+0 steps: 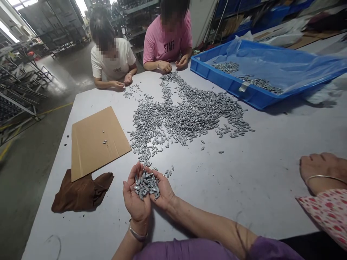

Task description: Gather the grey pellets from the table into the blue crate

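My left hand (137, 207) and my right hand (166, 193) are cupped side by side with palms up, just above the near part of the table. Together they hold a heap of small grey, spindle-shaped metal pieces (148, 185). A bangle circles my left wrist. Just beyond my fingertips, a large spread-out pile of the same pieces (187, 115) covers the middle of the white table (244, 180). A few loose ones (169, 172) lie right beside my right hand. Whether the backs of my hands touch the table, I cannot tell.
A cardboard sheet (99, 151) with a few pieces on it overlaps a brown cloth (78, 193) at left. A blue tray (225, 81) lined with plastic holds more pieces. Two people (112, 61) work across the table; another person's hand (322, 168) rests at right.
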The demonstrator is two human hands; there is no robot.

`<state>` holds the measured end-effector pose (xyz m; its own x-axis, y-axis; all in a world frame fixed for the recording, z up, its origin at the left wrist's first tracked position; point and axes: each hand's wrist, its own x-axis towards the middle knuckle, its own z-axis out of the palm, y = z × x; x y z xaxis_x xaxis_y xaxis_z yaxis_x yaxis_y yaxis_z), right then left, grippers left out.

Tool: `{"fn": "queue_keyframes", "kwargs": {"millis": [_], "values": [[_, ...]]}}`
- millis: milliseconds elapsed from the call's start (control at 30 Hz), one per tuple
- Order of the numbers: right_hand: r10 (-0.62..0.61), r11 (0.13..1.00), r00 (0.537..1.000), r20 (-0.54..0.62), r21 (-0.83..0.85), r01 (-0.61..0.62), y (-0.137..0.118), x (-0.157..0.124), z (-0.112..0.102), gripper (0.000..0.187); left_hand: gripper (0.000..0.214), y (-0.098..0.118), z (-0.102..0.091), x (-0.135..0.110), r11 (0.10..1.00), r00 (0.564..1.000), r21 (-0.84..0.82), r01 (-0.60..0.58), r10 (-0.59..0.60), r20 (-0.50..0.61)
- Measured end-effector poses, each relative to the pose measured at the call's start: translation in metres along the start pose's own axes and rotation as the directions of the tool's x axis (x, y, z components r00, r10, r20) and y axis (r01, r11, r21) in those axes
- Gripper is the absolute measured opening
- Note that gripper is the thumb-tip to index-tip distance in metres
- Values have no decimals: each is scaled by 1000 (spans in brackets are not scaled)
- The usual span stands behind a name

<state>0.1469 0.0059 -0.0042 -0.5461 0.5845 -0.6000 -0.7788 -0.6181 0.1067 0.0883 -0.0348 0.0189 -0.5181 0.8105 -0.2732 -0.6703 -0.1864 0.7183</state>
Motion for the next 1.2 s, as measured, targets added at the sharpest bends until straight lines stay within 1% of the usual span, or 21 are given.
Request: {"fn": "queue_keyframes", "kwargs": {"millis": [100, 200, 300, 367, 467, 533, 633, 733, 833, 900, 933, 967, 1100, 1167, 1200], "values": [[11, 1000, 1000, 8, 2, -11, 2, 0, -2, 21, 57, -1, 0, -1, 995, 997, 74, -62, 58, 46], [47, 999, 998, 29, -3, -47, 4, -1, -6, 17, 58, -2, -2, -3, 969, 982, 174, -175, 159, 97], [101, 995, 994, 42, -5, -101, 4, -3, -8, 16, 50, -5, -6, -7, 903, 951, 302, -306, 273, 149], [137, 991, 989, 48, -1, -137, 3, -3, -8, 19, 46, -6, -8, -9, 857, 930, 365, -364, 316, 186], [174, 984, 983, 55, 22, -176, 0, -2, -6, 20, 50, -6, -8, -10, 841, 909, 350, -412, 356, 216], [198, 979, 978, 68, 30, -200, -1, -2, -4, 16, 53, -5, -6, -9, 832, 891, 323, -452, 403, 209], [208, 977, 975, 74, 22, -210, -2, -3, -3, 16, 50, -5, -2, -6, 776, 850, 349, -526, 483, 210], [213, 977, 971, 112, -12, -213, -6, -9, -4, 24, 47, -4, 2, -4, 732, 813, 355, -581, 540, 217], [227, 973, 960, 163, -4, -229, -13, -14, -7, 28, 45, -1, 2, 3, 669, 755, 363, -649, 624, 200], [210, 976, 963, 167, 22, -216, -20, -14, -7, 30, 44, 1, -2, 10, 628, 721, 384, -677, 671, 174], [193, 979, 966, 170, 32, -201, -24, -13, -7, 31, 44, 2, -5, 14, 629, 721, 390, -672, 676, 152], [176, 982, 969, 174, 42, -186, -27, -11, -6, 31, 42, 2, -10, 18, 645, 734, 394, -655, 667, 128], [146, 979, 973, 176, 116, -168, -46, 2, 3, 22, 40, 1, -29, 29, 719, 819, 447, -532, 570, 57], [125, 976, 982, 142, 162, -148, -57, 7, 8, 19, 40, 0, -36, 31, 725, 859, 522, -450, 510, 32], [109, 975, 986, 125, 179, -131, -62, 9, 11, 19, 38, 0, -38, 31, 713, 879, 575, -403, 476, 26]]}}
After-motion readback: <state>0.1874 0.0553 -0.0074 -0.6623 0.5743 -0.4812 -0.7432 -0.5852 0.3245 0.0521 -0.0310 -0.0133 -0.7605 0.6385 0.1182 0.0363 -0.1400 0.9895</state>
